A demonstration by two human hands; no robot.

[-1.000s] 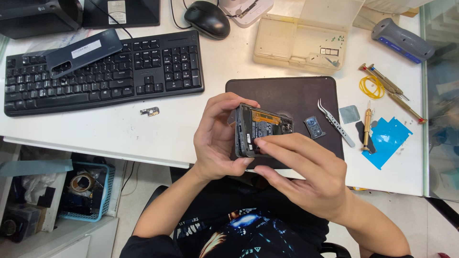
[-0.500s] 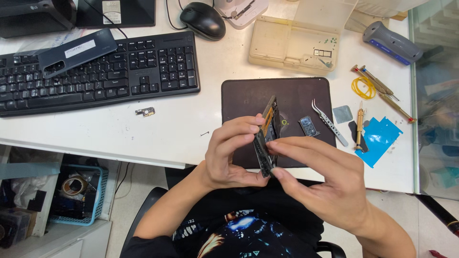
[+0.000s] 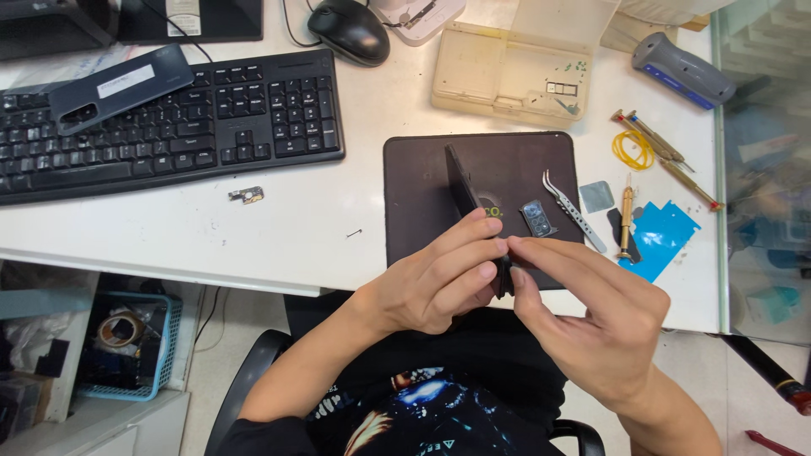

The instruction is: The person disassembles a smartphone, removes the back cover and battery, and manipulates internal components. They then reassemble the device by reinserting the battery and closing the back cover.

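Observation:
A dark opened phone [image 3: 464, 187] stands on edge over the dark work mat [image 3: 414, 211], seen almost side-on. My left hand [image 3: 439, 279] grips its near end with fingers wrapped on the left face. My right hand [image 3: 591, 321] pinches the same end from the right, thumb and forefinger meeting the left fingertips. On the mat beside the phone lie a small camera-lens part [image 3: 538, 218] and metal tweezers [image 3: 573, 209].
A black keyboard [image 3: 177, 127] carries a dark phone back cover [image 3: 118, 89]. A mouse [image 3: 348, 30], a beige parts tray [image 3: 515, 67], screwdrivers [image 3: 663, 156], a yellow band [image 3: 632, 149], a blue film [image 3: 663, 236] and a small metal part [image 3: 247, 195] lie around.
The phone has turned from face-up in my hands to standing on edge, and both hands have shifted to pinch its near end. The view has also moved closer to the mat.

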